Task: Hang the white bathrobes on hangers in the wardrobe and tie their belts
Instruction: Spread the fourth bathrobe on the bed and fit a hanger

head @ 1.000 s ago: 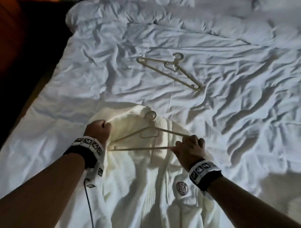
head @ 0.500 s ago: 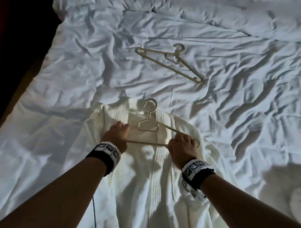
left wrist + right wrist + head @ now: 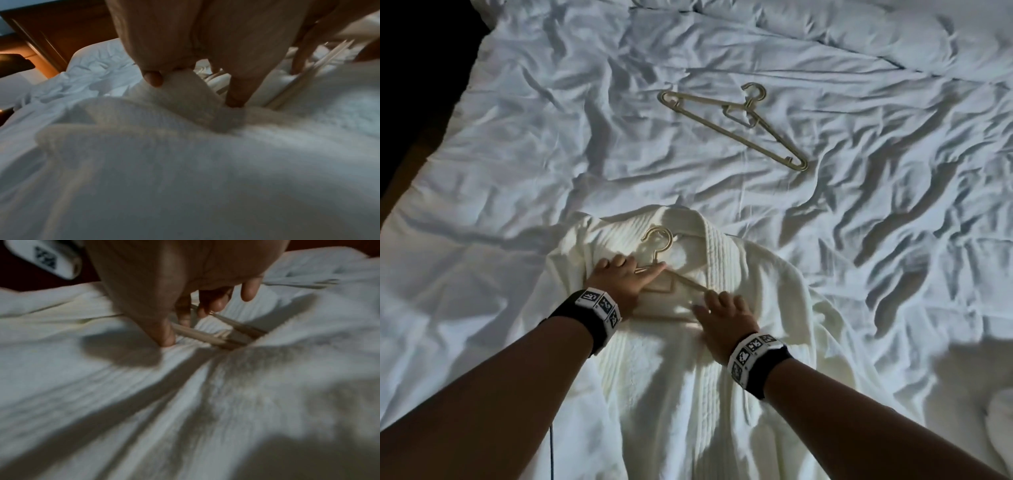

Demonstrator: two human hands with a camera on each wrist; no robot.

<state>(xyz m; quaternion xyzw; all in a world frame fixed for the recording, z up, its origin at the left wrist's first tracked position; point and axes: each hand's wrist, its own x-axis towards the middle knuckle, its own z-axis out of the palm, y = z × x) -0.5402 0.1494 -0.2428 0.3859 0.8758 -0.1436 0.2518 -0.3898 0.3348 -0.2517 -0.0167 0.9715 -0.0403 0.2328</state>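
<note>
A white bathrobe [image 3: 671, 394] lies open-fronted on the bed, collar away from me. A beige hanger [image 3: 655, 255] sits inside its collar, hook on the neckline, both ends under the shoulders. My left hand [image 3: 619, 279] rests on the robe's left lapel; its outer fingers [image 3: 153, 79] hold a fold of robe [image 3: 185, 84] and the index finger lies along the hanger's neck. My right hand [image 3: 722, 310] holds the hanger's right arm [image 3: 197, 335], thumb [image 3: 164, 335] pressed into the cloth beside it.
A second beige hanger [image 3: 749, 102] lies loose on the crumpled white sheet [image 3: 534, 144] beyond the robe. A bunched duvet [image 3: 893, 41] is at the far right. The bed's left edge meets dark floor [image 3: 404, 102]. Wooden furniture [image 3: 61, 24] stands past that.
The robe's shoulders now cover both hanger ends. My left hand moved from the hanger's left end onto the lapel by the hook. My right hand stayed on the right arm.
</note>
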